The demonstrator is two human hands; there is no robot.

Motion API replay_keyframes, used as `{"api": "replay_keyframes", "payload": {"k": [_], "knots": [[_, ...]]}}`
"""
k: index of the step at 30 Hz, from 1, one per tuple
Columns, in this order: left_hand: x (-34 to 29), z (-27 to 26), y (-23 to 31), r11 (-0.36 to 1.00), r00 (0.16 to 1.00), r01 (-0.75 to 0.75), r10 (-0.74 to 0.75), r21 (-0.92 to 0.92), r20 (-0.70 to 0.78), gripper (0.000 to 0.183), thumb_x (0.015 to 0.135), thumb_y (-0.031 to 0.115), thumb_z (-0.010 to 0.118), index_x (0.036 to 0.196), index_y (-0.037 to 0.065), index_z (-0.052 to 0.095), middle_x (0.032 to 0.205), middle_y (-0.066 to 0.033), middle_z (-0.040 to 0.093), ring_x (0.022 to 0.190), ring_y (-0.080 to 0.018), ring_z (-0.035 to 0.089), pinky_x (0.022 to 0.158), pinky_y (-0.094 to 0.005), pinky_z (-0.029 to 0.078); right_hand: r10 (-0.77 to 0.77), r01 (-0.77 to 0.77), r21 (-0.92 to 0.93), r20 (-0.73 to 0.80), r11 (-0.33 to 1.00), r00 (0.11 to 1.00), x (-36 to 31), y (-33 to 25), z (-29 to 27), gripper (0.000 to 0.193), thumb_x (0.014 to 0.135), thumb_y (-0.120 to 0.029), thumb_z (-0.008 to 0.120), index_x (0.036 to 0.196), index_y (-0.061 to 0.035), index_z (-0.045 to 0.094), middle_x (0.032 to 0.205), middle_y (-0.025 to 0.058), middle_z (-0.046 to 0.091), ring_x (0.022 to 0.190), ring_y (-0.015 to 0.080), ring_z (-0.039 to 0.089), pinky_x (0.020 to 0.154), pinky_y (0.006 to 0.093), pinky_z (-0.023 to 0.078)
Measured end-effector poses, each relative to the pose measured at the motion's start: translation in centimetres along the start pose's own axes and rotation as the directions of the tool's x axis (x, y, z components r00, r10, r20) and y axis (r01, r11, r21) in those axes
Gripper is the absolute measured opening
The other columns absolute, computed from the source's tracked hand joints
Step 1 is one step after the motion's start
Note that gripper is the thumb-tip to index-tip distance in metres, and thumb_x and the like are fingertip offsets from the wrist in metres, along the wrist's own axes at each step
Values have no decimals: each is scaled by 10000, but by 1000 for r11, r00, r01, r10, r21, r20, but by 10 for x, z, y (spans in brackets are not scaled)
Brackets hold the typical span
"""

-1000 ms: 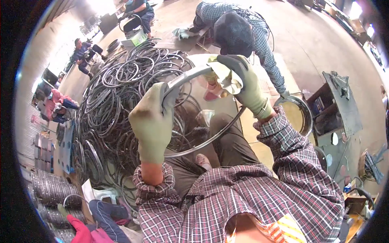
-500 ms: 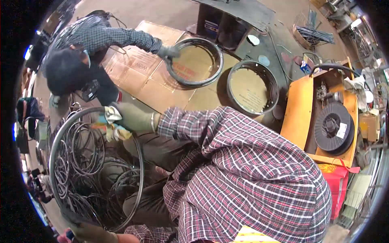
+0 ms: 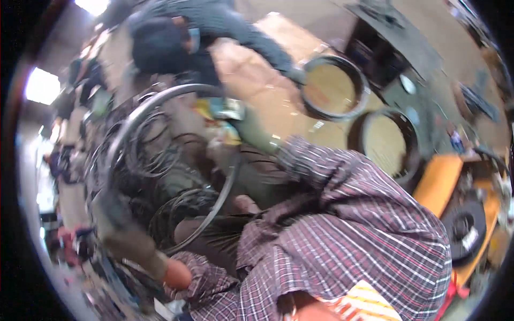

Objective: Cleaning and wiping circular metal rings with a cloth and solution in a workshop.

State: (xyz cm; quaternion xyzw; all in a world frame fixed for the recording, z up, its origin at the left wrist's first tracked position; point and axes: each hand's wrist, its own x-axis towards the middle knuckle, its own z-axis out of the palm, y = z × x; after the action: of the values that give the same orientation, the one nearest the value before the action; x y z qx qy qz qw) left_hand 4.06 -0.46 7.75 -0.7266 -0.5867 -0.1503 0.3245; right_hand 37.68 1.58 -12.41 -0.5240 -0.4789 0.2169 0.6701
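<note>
A dark, glossy hoop of tube or cable (image 3: 124, 131) is held up in front of me, slightly blurred. My right hand (image 3: 256, 127), in a green-grey glove, closes on its far right side, with a white, yellow and teal rag (image 3: 231, 110) bunched at the fingers. My left hand (image 3: 120, 224), in a dark-palmed glove, grips the hoop's near left side; motion smears its fingers. Behind and below the hoop lies a tangle of loose black coils (image 3: 147, 155), partly hidden by it and by my legs.
A co-worker in a dark cap (image 3: 158, 47) bends at the far side, gloved hand (image 3: 296, 75) at a black coil ring (image 3: 363, 97) on flattened cardboard (image 3: 257, 80). A second coil ring (image 3: 411, 160) lies nearer. To the right, an orange box (image 3: 440, 179) holds a black spool (image 3: 465, 227).
My view has swung left, so the surroundings sit further right and are blurred. The hoop has tilted, and my left hand is higher in view. Both hands still hold the hoop.
</note>
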Motion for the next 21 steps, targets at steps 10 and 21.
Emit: {"api": "replay_keyframes", "payload": {"k": [10,21], "knots": [[14,-59,60,778,983,66,-157,-625,-92,230,961,143,506,1090,-14,613,898,-230,637,795,-402,637,705,-420,486,-722,765,-207,253,610,644,75,-147,30,577,676,24,651,1216,-178,619,1107,55,628,976,224,641,782,321,541],[3,-19,34,785,972,6,-151,-619,-182,194,908,36,555,1085,-5,622,921,-231,659,812,-359,675,700,-402,501,-504,525,-70,202,848,840,64,-141,38,350,769,-75,717,1106,-80,621,860,119,650,716,229,653,621,338,505]]}}
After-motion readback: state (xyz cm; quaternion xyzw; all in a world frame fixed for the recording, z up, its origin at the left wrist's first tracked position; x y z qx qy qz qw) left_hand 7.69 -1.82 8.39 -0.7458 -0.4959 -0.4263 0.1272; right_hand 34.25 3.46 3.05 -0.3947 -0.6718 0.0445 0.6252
